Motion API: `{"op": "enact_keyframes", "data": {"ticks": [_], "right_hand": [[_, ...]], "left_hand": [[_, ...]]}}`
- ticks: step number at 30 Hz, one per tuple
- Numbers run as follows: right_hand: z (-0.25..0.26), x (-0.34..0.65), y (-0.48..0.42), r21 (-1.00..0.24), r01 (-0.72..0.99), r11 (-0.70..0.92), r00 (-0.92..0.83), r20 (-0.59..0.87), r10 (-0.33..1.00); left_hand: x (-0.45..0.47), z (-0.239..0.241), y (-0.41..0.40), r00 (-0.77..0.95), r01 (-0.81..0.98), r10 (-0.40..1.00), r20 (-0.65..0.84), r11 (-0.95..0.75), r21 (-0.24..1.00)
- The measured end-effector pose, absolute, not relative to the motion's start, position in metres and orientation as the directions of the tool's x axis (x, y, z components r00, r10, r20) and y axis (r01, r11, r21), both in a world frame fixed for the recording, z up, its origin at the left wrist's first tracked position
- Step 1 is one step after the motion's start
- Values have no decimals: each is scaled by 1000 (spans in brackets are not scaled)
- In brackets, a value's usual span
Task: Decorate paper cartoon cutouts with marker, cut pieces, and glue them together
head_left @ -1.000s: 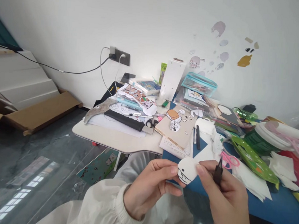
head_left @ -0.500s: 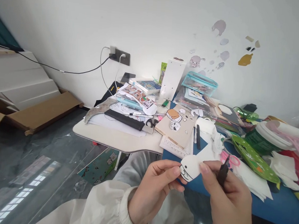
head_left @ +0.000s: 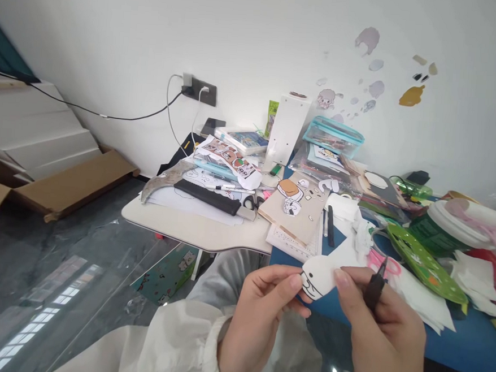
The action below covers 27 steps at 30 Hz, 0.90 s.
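Observation:
A white paper cutout (head_left: 320, 273) with black cartoon lines and a dark dot is held up over my lap. My left hand (head_left: 265, 306) pinches its left edge between thumb and fingers. On the other side, the thumb and fingers of my right hand (head_left: 380, 325) grip its right edge. A slim black pen-like tool (head_left: 375, 288) with a pointed tip also sits in my right hand, pointing up and away from the paper. Whether it is a pen or a blade I cannot tell.
A beige board (head_left: 295, 209) with paper cutouts lies ahead. To its left, a black-handled sickle (head_left: 205, 197) rests on the white table (head_left: 177, 229). Pink scissors (head_left: 389, 267), a green case (head_left: 425, 261) and a bucket (head_left: 440, 228) crowd the right. A clear pencil case (head_left: 334, 136) stands behind.
The view has shifted very slightly. Both hands keep the same hold on the paper cutout, and the black tool is tilted a little further to the right.

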State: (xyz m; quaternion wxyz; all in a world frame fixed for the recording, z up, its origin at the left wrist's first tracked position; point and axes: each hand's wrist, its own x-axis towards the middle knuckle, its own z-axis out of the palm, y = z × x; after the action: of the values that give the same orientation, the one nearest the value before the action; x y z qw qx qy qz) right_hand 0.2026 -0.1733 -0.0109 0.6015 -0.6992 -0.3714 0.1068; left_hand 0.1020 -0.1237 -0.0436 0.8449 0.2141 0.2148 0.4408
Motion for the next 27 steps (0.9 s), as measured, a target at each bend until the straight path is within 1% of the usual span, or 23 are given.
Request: {"op": "enact_keyframes", "data": {"ticks": [4, 7, 9, 15, 27], "right_hand": [[-12, 206, -174, -905, 424, -37, 701, 302, 646], [-12, 209, -176, -900, 435, -34, 684, 305, 663], [-12, 209, -177, -895, 445, -36, 681, 311, 663], [-12, 205, -177, -874, 483, -54, 679, 334, 654], [-9, 204, -179, -840, 536, -79, 657, 357, 665]], "left_hand": [[100, -46, -122, 518, -632, 848, -113, 469, 618], [96, -48, -116, 524, -608, 851, -37, 404, 683], [95, -48, -111, 518, -594, 855, -19, 375, 712], [96, -46, -109, 519, -559, 853, -55, 388, 733], [97, -49, -111, 506, -551, 860, -69, 384, 741]]}}
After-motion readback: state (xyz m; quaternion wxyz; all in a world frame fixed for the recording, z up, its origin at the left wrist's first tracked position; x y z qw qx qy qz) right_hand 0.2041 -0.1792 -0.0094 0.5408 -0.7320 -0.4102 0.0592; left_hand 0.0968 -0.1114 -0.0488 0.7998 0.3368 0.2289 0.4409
